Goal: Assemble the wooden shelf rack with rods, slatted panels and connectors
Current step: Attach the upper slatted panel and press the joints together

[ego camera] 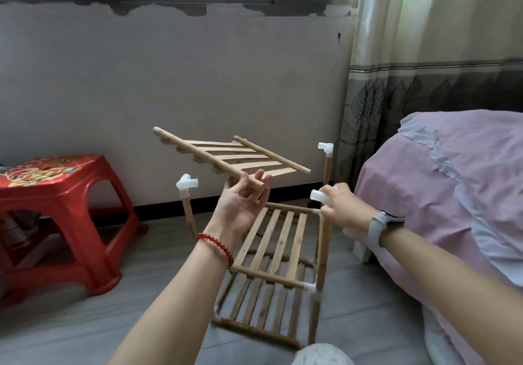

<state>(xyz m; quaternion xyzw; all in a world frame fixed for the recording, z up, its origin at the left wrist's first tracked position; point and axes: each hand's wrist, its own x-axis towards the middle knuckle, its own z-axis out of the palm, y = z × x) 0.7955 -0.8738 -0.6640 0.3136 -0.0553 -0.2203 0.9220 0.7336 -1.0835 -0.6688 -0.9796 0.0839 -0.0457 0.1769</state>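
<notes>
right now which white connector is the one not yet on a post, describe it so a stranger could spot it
Start at the pink bed and look just left, above the half-built wooden rack. The loose connector is pinched in the right hand, the one with the watch. Unlike the other white connectors, it caps no upright post.

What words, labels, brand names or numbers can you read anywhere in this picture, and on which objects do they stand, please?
No text can be read in this view.
The red stool has a gold and coloured pattern on its seat; any characters in it are too blurred to read.
The watch on the right wrist shows only its band and side, no readable face.
The slatted panel in the left hand and the white connectors bear no visible markings.
</notes>
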